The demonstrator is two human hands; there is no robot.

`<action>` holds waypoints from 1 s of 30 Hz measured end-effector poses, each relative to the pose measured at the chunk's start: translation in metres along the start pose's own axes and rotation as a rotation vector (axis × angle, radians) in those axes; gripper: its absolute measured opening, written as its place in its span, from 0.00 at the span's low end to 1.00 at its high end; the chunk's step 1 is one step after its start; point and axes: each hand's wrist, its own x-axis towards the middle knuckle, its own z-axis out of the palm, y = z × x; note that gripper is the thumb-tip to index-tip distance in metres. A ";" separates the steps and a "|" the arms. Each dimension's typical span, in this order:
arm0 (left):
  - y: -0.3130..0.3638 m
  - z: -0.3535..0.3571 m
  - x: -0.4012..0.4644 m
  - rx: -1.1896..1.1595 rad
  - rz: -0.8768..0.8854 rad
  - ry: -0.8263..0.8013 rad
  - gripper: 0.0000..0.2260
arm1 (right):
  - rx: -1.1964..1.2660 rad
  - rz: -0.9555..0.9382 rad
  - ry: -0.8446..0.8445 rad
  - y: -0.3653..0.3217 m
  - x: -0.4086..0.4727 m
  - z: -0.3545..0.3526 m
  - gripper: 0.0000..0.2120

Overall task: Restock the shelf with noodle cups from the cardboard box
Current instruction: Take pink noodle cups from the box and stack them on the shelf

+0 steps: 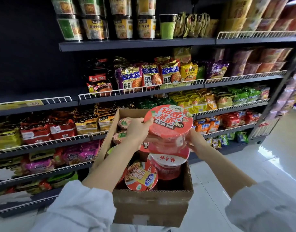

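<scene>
1. The dark shelving unit (pixel 137 45) fills the background, its tiers edged with white wire rails; tall noodle tubs stand on the top tier and bagged instant noodles crowd the tiers below.
2. The open cardboard box (pixel 152 203) stands on the pale floor in front of the shelving, just beside its lower tiers, one flap raised on the far left side.
3. Inside the box lie several noodle cups; the nearest, a red-and-yellow-lidded cup (pixel 141 176), sits tilted against the front wall, and a white-lidded cup (pixel 168 159) with red characters stands behind it.
4. The red noodle cup (pixel 169 122), lid tipped toward the camera, is held above the box, directly over the white-lidded cup and level with the lower shelf tiers.
5. The left hand (pixel 137 130) grips the cup's left side, thumb curled onto the lid rim and fingers wrapped round the wall.
6. The right hand (pixel 194 139) clasps the cup's right side lower down, fingers curled under its body; both forearms emerge from pale sleeves.
</scene>
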 end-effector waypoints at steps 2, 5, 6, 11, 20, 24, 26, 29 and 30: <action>-0.004 0.003 -0.005 0.012 0.012 0.015 0.20 | -0.022 0.006 0.010 0.009 -0.001 -0.003 0.24; -0.011 0.002 -0.010 0.064 0.011 0.017 0.21 | 0.002 0.087 0.042 0.028 0.002 -0.005 0.29; -0.013 0.002 -0.010 0.078 0.010 0.003 0.22 | 0.023 0.107 0.040 0.031 0.001 -0.003 0.30; -0.024 0.003 -0.015 -0.047 -0.298 -0.324 0.45 | 0.077 0.126 0.023 0.030 0.001 0.001 0.30; -0.011 0.006 -0.015 -0.320 -0.280 -0.409 0.34 | 0.159 0.029 0.060 0.014 0.007 0.013 0.19; 0.010 -0.024 -0.014 -0.421 -0.176 -0.306 0.30 | 0.155 -0.056 0.015 -0.025 0.002 0.037 0.20; 0.016 -0.051 -0.009 -0.464 -0.161 -0.243 0.38 | 0.131 -0.094 -0.005 -0.048 -0.002 0.060 0.20; 0.022 -0.104 -0.005 -0.468 -0.132 -0.180 0.42 | 0.092 -0.142 -0.061 -0.077 -0.003 0.112 0.19; 0.022 -0.125 -0.004 -0.464 -0.120 -0.146 0.38 | 0.082 -0.161 -0.088 -0.084 -0.005 0.134 0.18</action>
